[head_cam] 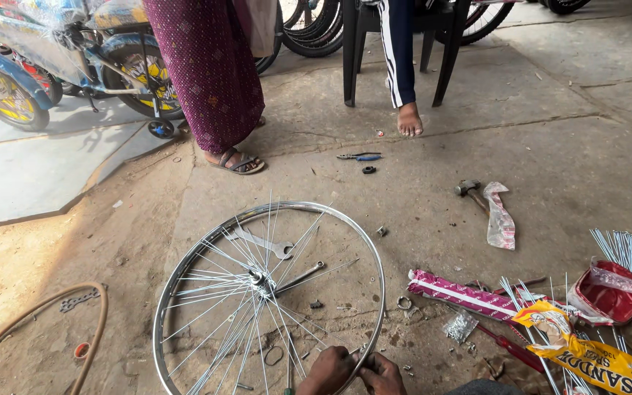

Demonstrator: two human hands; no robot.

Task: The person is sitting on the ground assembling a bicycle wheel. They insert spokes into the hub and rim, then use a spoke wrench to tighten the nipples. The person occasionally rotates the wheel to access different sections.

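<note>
A silver bicycle wheel rim (184, 263) with thin spokes lies flat on the concrete floor, its hub (257, 279) near the middle. At the bottom edge of the view my left hand (328, 371) and my right hand (383, 375) are together at the near side of the rim, fingers pinched on it. What small part they hold is hidden. A spanner (261, 242) and a screwdriver (300, 277) lie inside the wheel.
To the right lie loose spokes (627, 249), a pink packet (462, 293), a yellow packet (594, 358), a red tray (607, 296), a hammer (472, 192) and pliers (358, 156). A standing person's sandalled foot (237, 160), a seated person's bare foot (408, 119), a black chair, a child's bicycle (53, 58) and a hose (53, 307) are around.
</note>
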